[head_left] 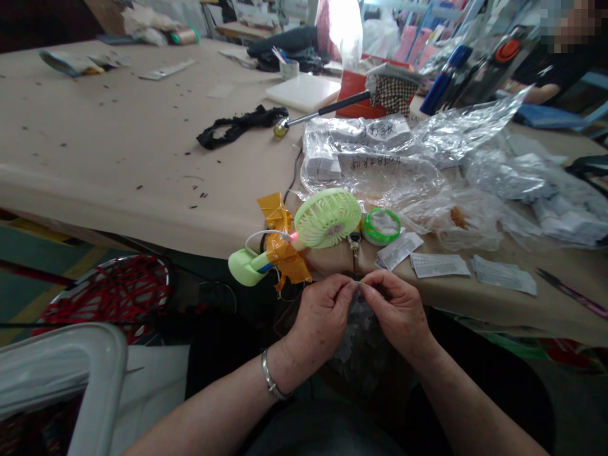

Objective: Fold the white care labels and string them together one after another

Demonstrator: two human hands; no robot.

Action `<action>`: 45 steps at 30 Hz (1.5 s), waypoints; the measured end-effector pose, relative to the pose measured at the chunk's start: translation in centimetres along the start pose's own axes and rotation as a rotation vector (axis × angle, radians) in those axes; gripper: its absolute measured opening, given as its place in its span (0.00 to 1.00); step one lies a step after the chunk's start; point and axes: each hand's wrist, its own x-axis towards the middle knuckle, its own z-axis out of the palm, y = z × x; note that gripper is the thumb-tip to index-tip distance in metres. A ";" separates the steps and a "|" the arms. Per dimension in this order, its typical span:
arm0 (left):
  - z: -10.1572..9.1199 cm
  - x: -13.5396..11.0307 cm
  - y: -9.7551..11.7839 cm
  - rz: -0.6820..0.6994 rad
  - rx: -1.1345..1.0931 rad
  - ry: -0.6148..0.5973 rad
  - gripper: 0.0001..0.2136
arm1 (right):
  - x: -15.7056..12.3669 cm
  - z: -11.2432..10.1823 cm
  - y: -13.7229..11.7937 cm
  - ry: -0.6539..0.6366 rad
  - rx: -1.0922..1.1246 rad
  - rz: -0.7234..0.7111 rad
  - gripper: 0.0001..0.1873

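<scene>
My left hand (319, 315) and my right hand (398, 311) meet just below the table's front edge, fingertips pinched together on a small pale piece (357, 286) that I cannot name. Grey-white material (354, 329) hangs under both hands over my dark lap. A silver bracelet (269, 379) circles my left wrist. Directly above the hands, a light green handheld fan (327, 218) patched with orange tape (280, 244) lies on the table edge. A green-rimmed round tape roll (381, 226) sits beside it.
Small printed paper labels (439, 265) lie along the front edge, with scissors (570, 291) at the right. Clear plastic bags of white packets (380, 149) fill the right side of the table (118, 145). A black fabric strip (237, 126) and hammer (323, 111) lie farther back. A white chair frame (90, 373) stands at lower left.
</scene>
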 end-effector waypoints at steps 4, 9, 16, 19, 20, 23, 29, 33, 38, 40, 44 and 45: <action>0.0 0.2 -0.1 -0.010 -0.012 0.000 0.10 | 0.1 0.1 0.2 0.007 -0.017 -0.016 0.05; 0.0 0.3 -0.5 0.005 0.021 -0.004 0.10 | 0.2 0.1 0.2 0.011 -0.020 -0.032 0.05; 0.1 0.8 -0.1 0.022 0.010 0.027 0.10 | 0.5 0.2 0.4 0.022 0.006 -0.014 0.06; 0.1 0.6 0.1 0.021 0.017 0.022 0.10 | 0.2 0.3 0.4 0.021 0.012 -0.014 0.06; 0.0 0.4 0.1 0.018 0.017 0.015 0.10 | -0.1 0.2 0.3 0.013 0.001 -0.020 0.05; -0.2 -0.3 0.0 0.006 0.010 -0.013 0.09 | -1.0 -0.6 0.2 -0.005 -0.095 -0.078 0.07; 0.1 -0.7 -2.3 -0.034 -0.014 -0.040 0.09 | -1.0 -3.9 0.8 0.127 -0.596 -0.434 0.06; 0.8 -0.7 -3.9 -0.058 0.032 -0.048 0.12 | 0.0 -4.8 1.9 0.207 -0.937 -0.484 0.19; 1.5 -1.3 -4.3 -0.109 0.039 -0.104 0.09 | 0.0 -4.7 3.1 0.234 -0.946 -0.520 0.13; 1.8 -1.3 -3.9 -0.134 -0.026 -0.115 0.08 | 0.1 -5.0 3.2 0.255 -0.882 -0.553 0.09; 2.8 -1.2 -2.2 -0.264 -0.279 -0.164 0.06 | 0.2 -5.8 3.4 0.264 -0.747 -0.624 0.05; 3.1 -1.1 -1.7 -0.345 -0.390 -0.198 0.06 | 0.0 -5.9 3.4 0.260 -0.713 -0.648 0.06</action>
